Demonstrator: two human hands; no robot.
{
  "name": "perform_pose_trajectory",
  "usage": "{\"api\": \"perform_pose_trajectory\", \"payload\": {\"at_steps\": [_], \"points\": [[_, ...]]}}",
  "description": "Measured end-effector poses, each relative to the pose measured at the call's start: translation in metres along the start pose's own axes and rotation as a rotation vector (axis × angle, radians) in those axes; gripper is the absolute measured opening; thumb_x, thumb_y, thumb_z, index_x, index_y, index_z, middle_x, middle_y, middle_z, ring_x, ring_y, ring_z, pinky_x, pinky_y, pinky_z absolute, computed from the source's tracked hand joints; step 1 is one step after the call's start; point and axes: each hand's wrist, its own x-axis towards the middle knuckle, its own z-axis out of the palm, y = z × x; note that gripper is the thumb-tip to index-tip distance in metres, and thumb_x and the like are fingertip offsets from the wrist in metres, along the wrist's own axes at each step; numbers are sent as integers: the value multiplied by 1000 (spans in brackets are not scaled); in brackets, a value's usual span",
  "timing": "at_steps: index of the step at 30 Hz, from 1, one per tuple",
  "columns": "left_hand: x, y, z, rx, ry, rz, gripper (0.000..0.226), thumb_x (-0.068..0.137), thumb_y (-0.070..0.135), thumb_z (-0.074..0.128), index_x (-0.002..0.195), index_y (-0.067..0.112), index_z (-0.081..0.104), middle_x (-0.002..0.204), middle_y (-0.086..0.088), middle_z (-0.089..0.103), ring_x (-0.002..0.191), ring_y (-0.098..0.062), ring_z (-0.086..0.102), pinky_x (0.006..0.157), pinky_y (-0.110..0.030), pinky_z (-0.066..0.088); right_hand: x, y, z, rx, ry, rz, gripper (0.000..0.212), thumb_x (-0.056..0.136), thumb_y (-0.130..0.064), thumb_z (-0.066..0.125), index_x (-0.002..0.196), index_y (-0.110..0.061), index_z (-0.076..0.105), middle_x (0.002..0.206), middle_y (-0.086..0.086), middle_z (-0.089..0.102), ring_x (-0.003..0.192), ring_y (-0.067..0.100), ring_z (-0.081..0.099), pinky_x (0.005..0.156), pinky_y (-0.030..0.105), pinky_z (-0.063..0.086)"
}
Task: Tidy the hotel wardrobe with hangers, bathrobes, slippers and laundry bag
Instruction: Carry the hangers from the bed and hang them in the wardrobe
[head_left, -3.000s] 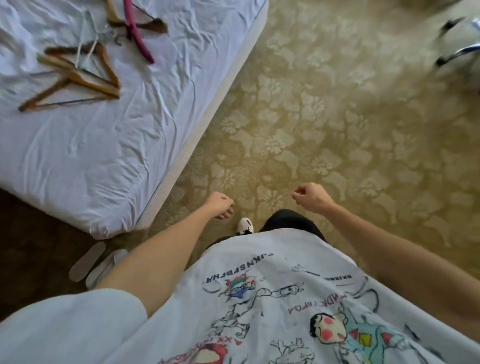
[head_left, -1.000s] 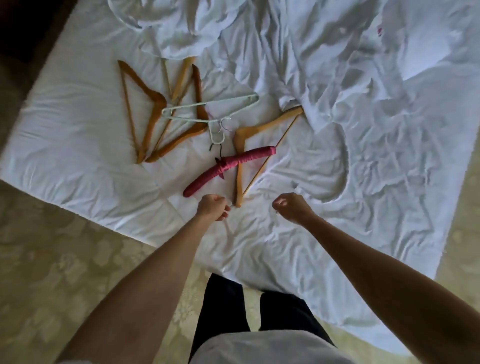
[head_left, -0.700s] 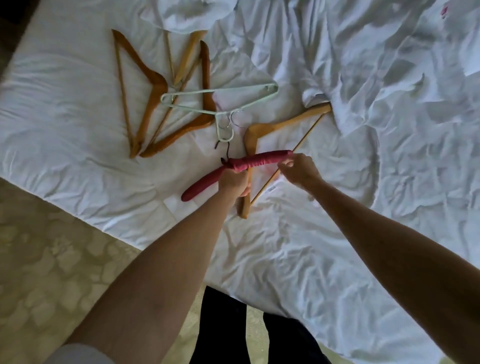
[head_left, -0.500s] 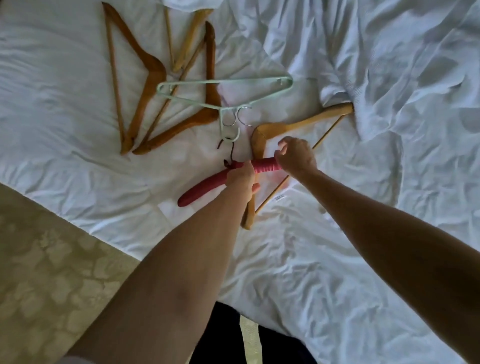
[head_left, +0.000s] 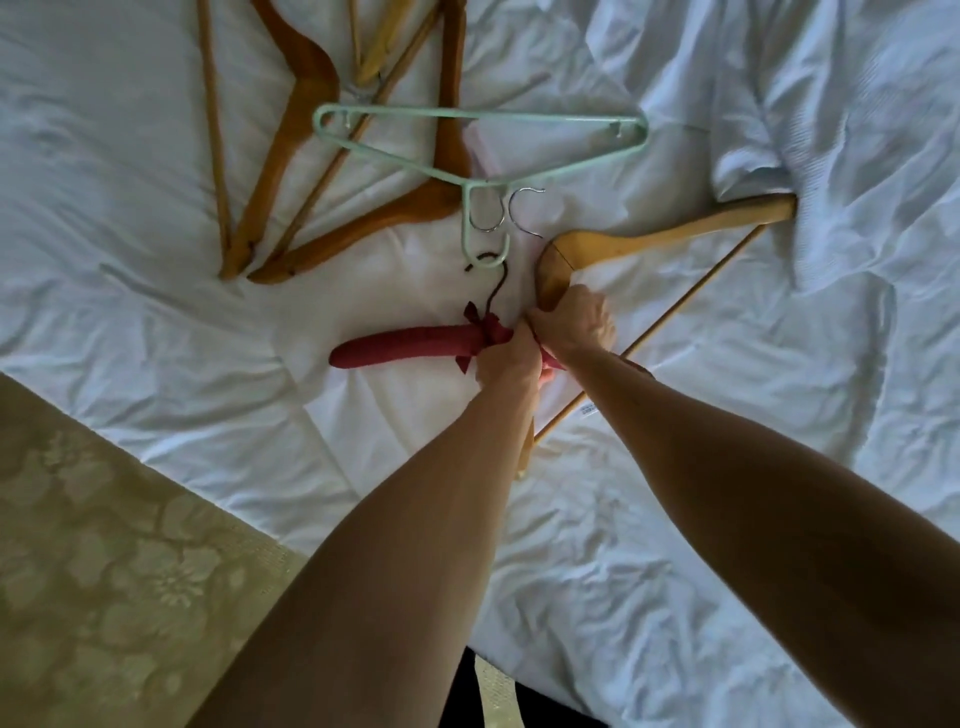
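Observation:
A red padded hanger with a dark hook and a small bow lies on the white bed. My left hand is closed around its middle, just right of the bow. My right hand grips the hanger's right half, which is hidden under both hands. Under them lies a light wooden hanger. A mint-green plastic hanger lies above, its hook next to the red hanger's hook. Two darker wooden hangers lie at the upper left.
Rumpled white bedding is bunched at the upper right. The bed's edge runs diagonally across the lower left, with patterned beige carpet beyond it. My dark trouser legs show at the bottom.
I turned from the carpet to the bed and leaned in. Both hands reached forward and closed on the red padded hanger; my right hand slid along it toward my left.

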Motion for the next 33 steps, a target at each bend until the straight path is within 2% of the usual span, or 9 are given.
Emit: {"api": "perform_pose_trajectory", "payload": {"at_steps": [2, 4, 7, 10, 12, 14, 19, 27, 33], "points": [[-13, -2, -11, 21, 57, -31, 47, 89, 43, 66, 114, 4, 62, 90, -9, 70, 65, -19, 68, 55, -27, 55, -10, -2, -3, 21, 18, -9, 30, 88, -38, 67, 103, -11, 67, 91, 8, 63, 84, 26, 63, 67, 32, 45], [-30, -4, -31, 90, 91, -17, 39, 89, 45, 65, 98, 7, 64, 75, -6, 68, 51, -15, 62, 48, -24, 48, -25, 1, -13, 93, -12, 16, 35, 86, -38, 66, 108, -11, 69, 97, 10, 70, 90, 30, 67, 73, 34, 52], [-64, -4, -67, 196, 65, 36, 31, 90, 42, 66, 85, 12, 65, 64, -1, 62, 48, -12, 55, 47, -22, 42, -53, 21, -36, 306, -70, 35, 37, 84, -37, 63, 111, -12, 64, 90, 6, 74, 89, 26, 72, 81, 38, 58], [-109, -1, -100, 236, 49, 114, 31, 86, 38, 71, 81, 9, 63, 64, -2, 60, 52, -15, 54, 50, -25, 43, -102, 43, -73, 540, -14, 55, 23, 91, -26, 61, 108, -11, 64, 77, 0, 74, 79, 15, 74, 68, 27, 56], [-141, -3, -119, 205, 19, 151, 29, 84, 35, 75, 83, 8, 64, 71, -5, 64, 62, -18, 59, 58, -28, 46, -139, 55, -99, 606, 1, 27, 24, 94, -27, 60, 105, -8, 68, 72, -3, 74, 64, 3, 69, 53, 14, 48], [-177, -8, -136, 142, -10, 181, 27, 82, 33, 77, 88, 8, 67, 81, -8, 67, 72, -22, 63, 66, -30, 48, -177, 62, -123, 647, -21, -16, 25, 95, -26, 61, 102, -4, 70, 71, -1, 73, 53, -3, 64, 47, 10, 45], [-273, -30, -169, -31, -120, 246, 34, 78, 30, 81, 99, 5, 70, 77, -4, 65, 69, -19, 62, 69, -31, 49, -281, 58, -178, 701, -206, -253, 22, 95, -26, 65, 92, -4, 70, 70, 3, 72, 59, 13, 66, 62, 30, 55], [-386, -84, -251, -450, -197, 488, 15, 89, 19, 72, 99, 10, 66, 78, 0, 62, 62, -9, 58, 61, -20, 50, -414, 14, -210, 572, -585, -723, 26, 100, -25, 58, 96, -1, 66, 78, 13, 70, 66, 16, 65, 66, 24, 54], [-440, -125, -352, -574, -105, 608, 13, 91, 20, 69, 97, 11, 62, 76, 0, 63, 53, -8, 58, 53, -20, 48, -500, -39, -190, 464, -725, -960, 23, 99, -21, 59, 88, -3, 66, 73, 14, 69, 65, 18, 63, 65, 25, 54]]}}
